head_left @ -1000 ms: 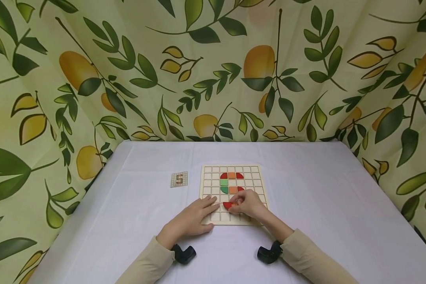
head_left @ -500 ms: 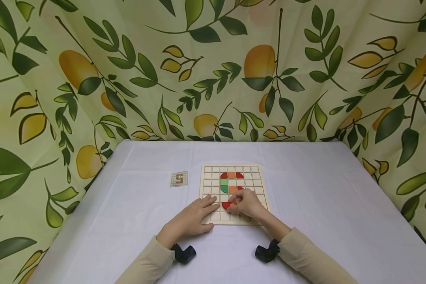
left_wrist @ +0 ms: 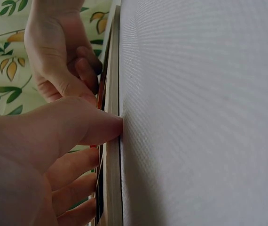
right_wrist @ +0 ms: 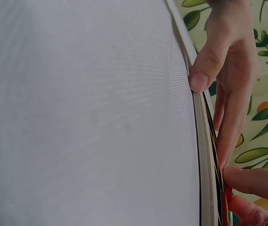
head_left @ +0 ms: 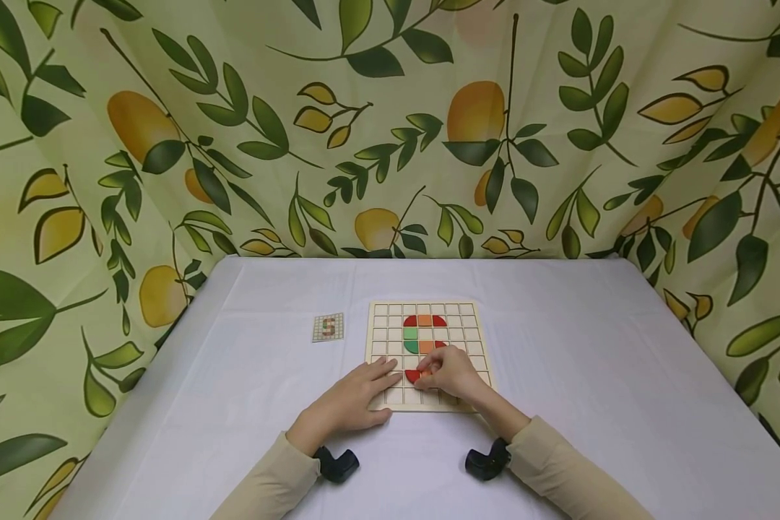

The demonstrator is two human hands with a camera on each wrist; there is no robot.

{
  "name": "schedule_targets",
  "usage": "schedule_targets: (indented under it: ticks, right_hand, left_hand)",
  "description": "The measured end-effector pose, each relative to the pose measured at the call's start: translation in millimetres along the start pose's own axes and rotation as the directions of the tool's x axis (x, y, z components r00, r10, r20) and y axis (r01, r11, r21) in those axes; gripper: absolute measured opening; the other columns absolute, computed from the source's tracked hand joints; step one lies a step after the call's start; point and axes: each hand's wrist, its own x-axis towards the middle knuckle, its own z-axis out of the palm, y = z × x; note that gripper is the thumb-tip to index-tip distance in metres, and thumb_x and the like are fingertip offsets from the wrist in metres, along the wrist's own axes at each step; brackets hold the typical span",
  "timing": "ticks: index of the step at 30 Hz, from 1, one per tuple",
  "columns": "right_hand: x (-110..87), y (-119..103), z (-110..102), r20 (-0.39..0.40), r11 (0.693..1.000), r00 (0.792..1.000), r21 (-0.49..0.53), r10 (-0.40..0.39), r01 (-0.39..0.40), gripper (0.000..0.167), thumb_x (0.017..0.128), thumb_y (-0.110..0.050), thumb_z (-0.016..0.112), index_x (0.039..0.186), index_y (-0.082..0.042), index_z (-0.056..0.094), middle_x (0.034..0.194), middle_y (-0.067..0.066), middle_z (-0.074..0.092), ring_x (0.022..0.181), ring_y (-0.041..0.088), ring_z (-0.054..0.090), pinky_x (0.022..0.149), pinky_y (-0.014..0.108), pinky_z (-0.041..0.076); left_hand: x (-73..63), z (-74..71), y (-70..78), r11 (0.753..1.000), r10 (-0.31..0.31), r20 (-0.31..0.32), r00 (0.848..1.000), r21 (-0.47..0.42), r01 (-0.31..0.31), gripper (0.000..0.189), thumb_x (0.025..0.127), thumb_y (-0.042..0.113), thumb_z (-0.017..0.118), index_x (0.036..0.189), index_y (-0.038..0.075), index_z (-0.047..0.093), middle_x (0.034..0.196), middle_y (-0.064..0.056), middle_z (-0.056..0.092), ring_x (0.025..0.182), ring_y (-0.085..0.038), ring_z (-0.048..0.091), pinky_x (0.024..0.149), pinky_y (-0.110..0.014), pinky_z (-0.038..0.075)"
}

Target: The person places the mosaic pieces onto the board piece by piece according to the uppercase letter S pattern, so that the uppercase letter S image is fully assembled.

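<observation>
A square wooden grid board (head_left: 464, 336) lies on the table, with red, orange and green tiles forming a curved figure. My right hand (head_left: 453, 372) has thumb and fingertips pinched at a red quarter-round tile (head_left: 412, 376) in a lower row. Beside that tile, an orange piece (head_left: 427, 373) is partly covered by the fingers. My left hand (head_left: 354, 396) rests on the board's lower left, fingers extended over the grid. Its thumb (left_wrist: 108, 128) touches the board's near edge in the left wrist view. The right wrist view shows a red tile edge (right_wrist: 228, 193) between the right hand's digits.
Left of the board lies a small pattern card (head_left: 328, 328) showing an S-like figure on a grid. A white cloth (head_left: 559, 347) covers the table. Black devices (head_left: 338, 466) sit at both wrists, and a leaf-patterned curtain (head_left: 390, 144) surrounds the back and sides.
My right hand has shifted slightly left, and the red quarter-round tile has moved left with it. The left hand stays in place on the board.
</observation>
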Motion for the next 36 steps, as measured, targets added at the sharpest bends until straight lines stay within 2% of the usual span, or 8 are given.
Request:
schedule_targets:
  ticks: [15,27,32,36]
  right_hand:
    - [0.8,-1.6,4.2,-0.009,0.998,1.0,-0.054,0.02,-0.02,0.021,0.065,-0.01,0.087,0.08,-0.006,0.073,0.06,0.0,0.044,0.058,0.014,0.039,0.051,0.022,0.028]
    - [-6.3,1.9,1.1,-0.018,0.998,1.0,-0.052,0.019,-0.02,0.019,0.069,-0.011,0.084,0.084,-0.007,0.074,0.061,0.0,0.047,0.059,0.013,0.042,0.05,0.021,0.029]
    - [-3.8,9.6,-12.3,-0.045,0.999,0.999,-0.038,-0.004,0.002,0.014,0.078,-0.015,0.077,0.086,-0.005,0.073,0.059,-0.001,0.048,0.055,0.011,0.042,0.048,0.021,0.03]
    - [3.5,20.6,-40.6,-0.082,0.996,0.996,-0.083,-0.041,0.034,0.025,0.085,-0.02,0.071,0.099,0.0,0.071,0.065,0.001,0.051,0.06,0.012,0.044,0.05,0.02,0.033]
  left_hand:
    - [-0.4,1.1,0.3,1.0,-0.008,0.013,1.0,-0.01,0.008,0.058,0.087,0.03,0.063,0.141,0.014,0.05,0.155,-0.006,0.04,0.147,-0.028,0.034,0.118,-0.048,0.034]
    - [0.0,6.5,1.1,1.0,0.024,-0.006,1.0,-0.001,-0.024,0.057,0.087,0.029,0.063,0.14,0.012,0.051,0.153,-0.008,0.043,0.145,-0.029,0.037,0.117,-0.049,0.035]
    - [3.1,4.2,-0.6,1.0,0.007,0.011,1.0,-0.001,-0.007,0.059,0.087,0.03,0.063,0.142,0.013,0.049,0.154,-0.007,0.042,0.145,-0.03,0.037,0.117,-0.048,0.036]
    - [8.6,-3.7,-5.5,1.0,-0.007,-0.009,1.0,0.01,0.007,0.059,0.088,0.033,0.063,0.141,0.014,0.05,0.152,-0.009,0.044,0.143,-0.03,0.04,0.116,-0.046,0.038]
